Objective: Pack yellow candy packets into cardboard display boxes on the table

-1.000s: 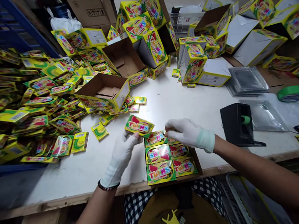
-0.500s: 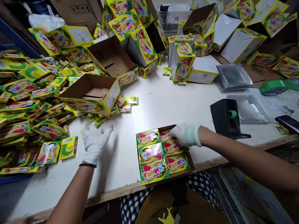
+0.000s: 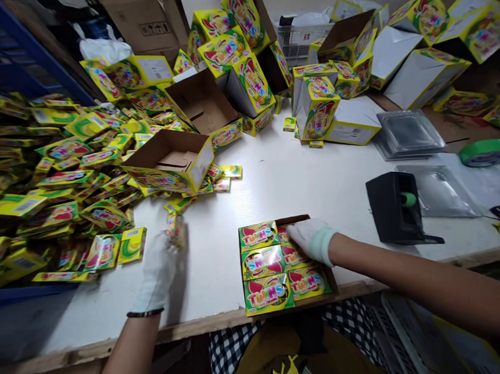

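Note:
My left hand (image 3: pixel 155 269), in a white glove and blurred, grips a small candy box (image 3: pixel 175 226) held on edge above the white table. Left of it lie two more candy packs, one with a watermelon print and one with a yellow-green front. In front of me is a shallow brown carton (image 3: pixel 332 280) holding several "TWINS" candy boxes (image 3: pixel 267 293) face up in two columns. My gloved right hand (image 3: pixel 310 237) rests over the carton's upper right corner, fingers bent down onto a candy box there. Its fingertips are partly hidden.
A heap of candy boxes (image 3: pixel 63 181) covers the left side, with an open display box (image 3: pixel 168 164) at its edge. More display boxes (image 3: pixel 321 106) stand at the back. To the right are a black tape dispenser (image 3: pixel 391 209), clear plastic trays (image 3: pixel 410 132) and green tape (image 3: pixel 485 153).
My left hand, spread and without a box before, has closed around a small candy box. My right hand stays at the carton's upper right. The whole view has shifted slightly.

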The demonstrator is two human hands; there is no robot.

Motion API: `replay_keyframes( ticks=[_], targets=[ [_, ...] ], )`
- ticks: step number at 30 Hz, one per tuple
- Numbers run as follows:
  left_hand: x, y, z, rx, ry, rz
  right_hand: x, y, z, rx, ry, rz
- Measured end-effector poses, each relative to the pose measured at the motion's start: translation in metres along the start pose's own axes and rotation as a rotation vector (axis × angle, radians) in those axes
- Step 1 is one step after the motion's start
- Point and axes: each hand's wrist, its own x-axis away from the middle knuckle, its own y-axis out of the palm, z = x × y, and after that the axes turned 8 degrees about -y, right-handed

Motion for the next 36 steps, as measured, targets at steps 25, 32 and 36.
replay_keyframes(
  ticks=[25,32,36],
  targets=[
    [0.105,0.106,0.037,-0.422,0.731,-0.303,0.027,0.014,0.045,-0.552,0.089,0.508],
    [0.108,0.112,0.027,-0.159,0.541,-0.408,0.011,0.02,0.021,-0.024,0.112,0.375],
    [0.114,0.109,0.028,0.079,0.414,-0.468,0.01,0.014,0.011,0.161,0.029,0.322]
  ],
)
